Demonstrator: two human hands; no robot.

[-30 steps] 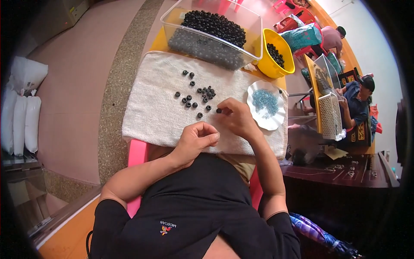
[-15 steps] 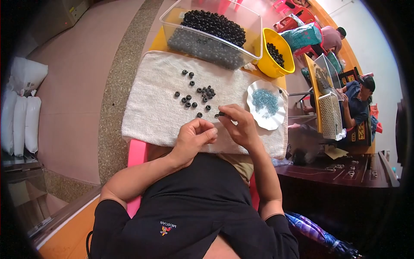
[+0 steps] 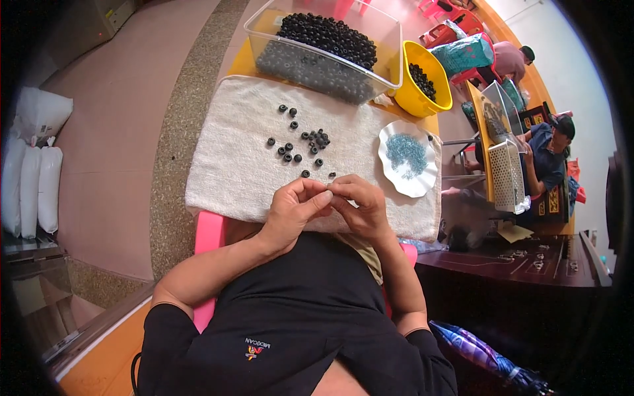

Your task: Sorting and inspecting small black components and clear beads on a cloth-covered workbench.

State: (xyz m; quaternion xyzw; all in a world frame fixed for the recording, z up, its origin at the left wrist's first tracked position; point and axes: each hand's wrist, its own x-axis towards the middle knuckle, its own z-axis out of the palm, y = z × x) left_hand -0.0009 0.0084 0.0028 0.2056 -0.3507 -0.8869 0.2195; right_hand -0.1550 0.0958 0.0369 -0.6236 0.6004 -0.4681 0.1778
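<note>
Over the near part of the white towel, my left hand is closed in a pinch, thumb against the curled fingers. My right hand is closed too, its fingertips meeting those of the left. Whatever they hold between them is too small and too covered to make out. Just beyond the fingertips lies a small dark bead. Loose black round beads, several with visible holes, are scattered farther up the towel. Some of them sit in a tight cluster. To the right is a white wavy-edged plate with tiny blue-grey beads.
At the towel's far edge stands a clear plastic bin full of black beads. A yellow tub with more beads is beside it. White sacks stand on the left. At right, a person sits by a white perforated basket.
My right hand has come down and left to meet the left hand's fingertips. The black bead in its pinch no longer shows. My left hand has barely moved.
</note>
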